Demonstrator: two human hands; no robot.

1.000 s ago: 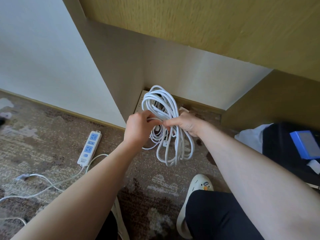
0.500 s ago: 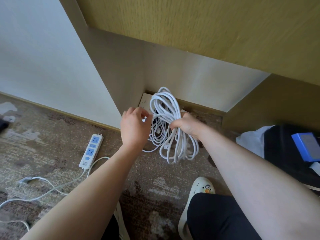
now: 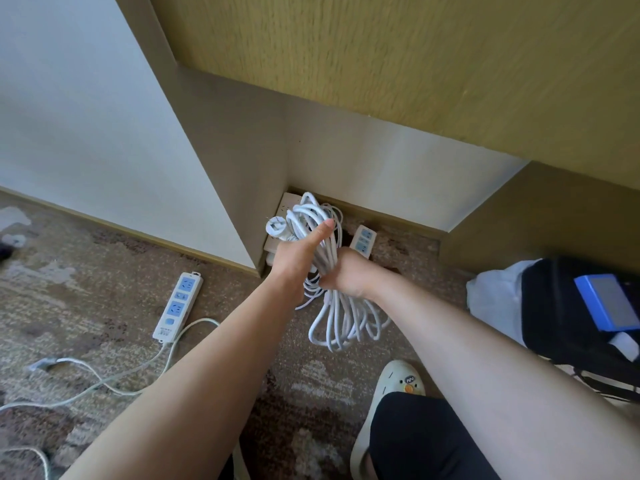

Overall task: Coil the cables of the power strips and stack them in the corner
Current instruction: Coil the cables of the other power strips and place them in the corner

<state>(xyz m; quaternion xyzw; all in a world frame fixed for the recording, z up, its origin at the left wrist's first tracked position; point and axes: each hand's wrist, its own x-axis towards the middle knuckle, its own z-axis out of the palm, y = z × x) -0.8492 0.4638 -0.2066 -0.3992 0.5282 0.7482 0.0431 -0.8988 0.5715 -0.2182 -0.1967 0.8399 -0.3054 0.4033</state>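
Both hands grip the coiled white cable (image 3: 323, 258) above the carpet's corner, left hand (image 3: 294, 258) grasping the plug (image 3: 276, 226), right hand (image 3: 346, 271) clenched round the loops; next, probably, secure the plug end and stack it.

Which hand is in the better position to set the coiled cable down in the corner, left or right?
Probably the right hand. It grips the coiled cable around its middle and carries its weight. The left hand only holds the plug end at the top, so it can let go first.
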